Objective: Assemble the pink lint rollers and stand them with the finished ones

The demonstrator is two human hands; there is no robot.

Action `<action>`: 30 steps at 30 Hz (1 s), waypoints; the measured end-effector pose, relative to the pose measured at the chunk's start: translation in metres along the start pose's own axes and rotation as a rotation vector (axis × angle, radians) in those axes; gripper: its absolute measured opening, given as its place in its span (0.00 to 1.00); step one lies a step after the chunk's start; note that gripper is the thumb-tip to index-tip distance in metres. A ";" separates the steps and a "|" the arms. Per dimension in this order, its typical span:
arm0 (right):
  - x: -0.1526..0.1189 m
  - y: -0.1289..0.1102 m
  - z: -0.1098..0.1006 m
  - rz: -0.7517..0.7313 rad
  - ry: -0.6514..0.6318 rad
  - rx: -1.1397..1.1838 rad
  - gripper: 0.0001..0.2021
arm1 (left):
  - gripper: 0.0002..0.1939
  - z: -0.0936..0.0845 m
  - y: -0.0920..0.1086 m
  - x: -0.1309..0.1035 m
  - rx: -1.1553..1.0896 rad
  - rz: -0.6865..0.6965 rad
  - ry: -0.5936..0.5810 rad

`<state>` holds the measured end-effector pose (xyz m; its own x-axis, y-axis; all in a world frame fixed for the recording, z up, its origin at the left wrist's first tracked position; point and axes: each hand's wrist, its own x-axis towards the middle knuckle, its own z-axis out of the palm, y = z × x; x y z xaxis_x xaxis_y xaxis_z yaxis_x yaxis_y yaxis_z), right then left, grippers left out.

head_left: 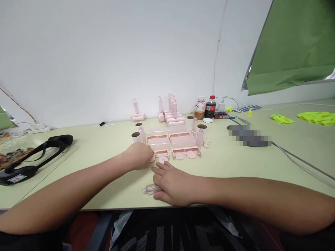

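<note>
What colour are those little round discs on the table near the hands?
Pale pink; the discs show best in the head view.

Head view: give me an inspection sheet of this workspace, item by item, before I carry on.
Surface: pale tabletop, parts spread across its middle.
Work items: pink trays, pink discs, cardboard-cored rolls, clear tube; pink rollers near the wall.
Clutter: red-capped bottle, white-capped bottle, black strapped object, yellow-green bundles.
Hands: left hand curled beside the discs, grip hidden; right hand partly covering the clear tube.
Cables: white cable up the wall; others cross the table at right.
Surroundings: white wall, green sheet upper right.
</note>
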<state>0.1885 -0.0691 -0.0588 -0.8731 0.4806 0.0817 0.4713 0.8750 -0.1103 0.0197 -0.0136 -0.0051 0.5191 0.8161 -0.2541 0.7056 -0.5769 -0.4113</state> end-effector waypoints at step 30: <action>-0.005 -0.007 0.005 -0.111 0.058 -0.009 0.21 | 0.14 -0.014 0.007 0.021 -0.134 0.218 0.039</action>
<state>0.1893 -0.0779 -0.0637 -0.9113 0.3833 0.1505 0.3738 0.9233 -0.0884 0.0419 -0.0009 -0.0012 0.6823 0.6714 -0.2892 0.6312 -0.7406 -0.2304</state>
